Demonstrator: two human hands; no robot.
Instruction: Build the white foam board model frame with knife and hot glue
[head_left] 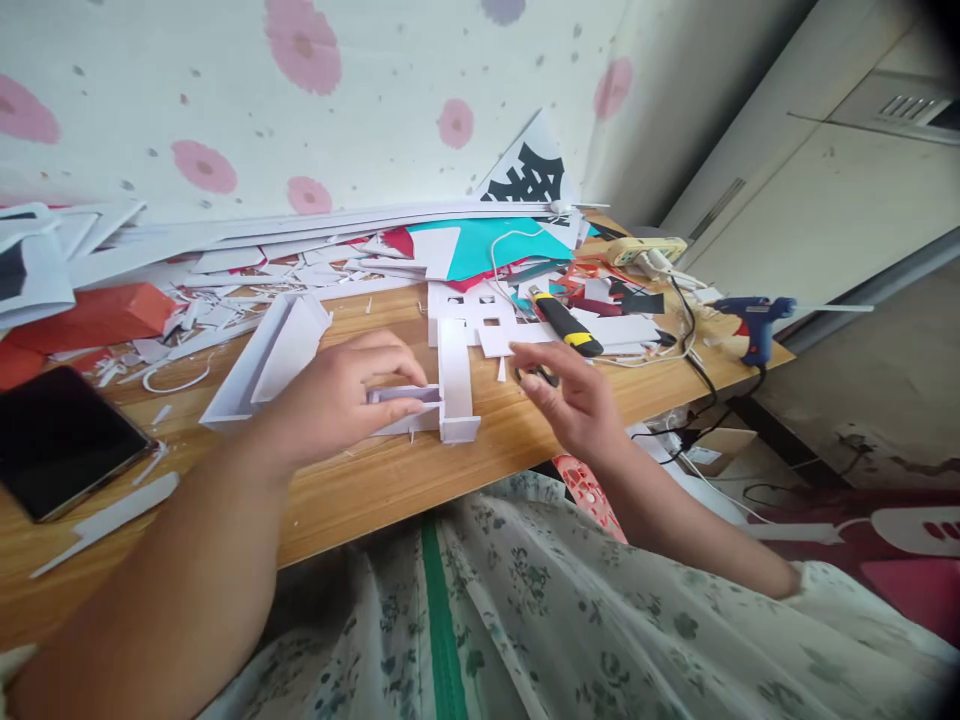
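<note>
A small white foam-board structure (454,375) stands near the table's front edge. It has a long upright strip, and a short walled channel sticks out to its left. My left hand (360,385) pinches that channel between thumb and fingers; the palm hides part of it. Off to the right, my right hand (566,395) hovers with thumb and fingers curved and apart, holding nothing. Just behind its fingertips are the dark handles of a pair of scissors (547,376), partly covered. A larger white folded board piece (259,350) rests beyond my left wrist.
A black phone (67,440) and an orange-red block (124,312) lie at left. White scraps cover the back. A yellow-black utility knife (564,322), a power strip (645,248) and a blue glue gun (759,325) with its cord are at right.
</note>
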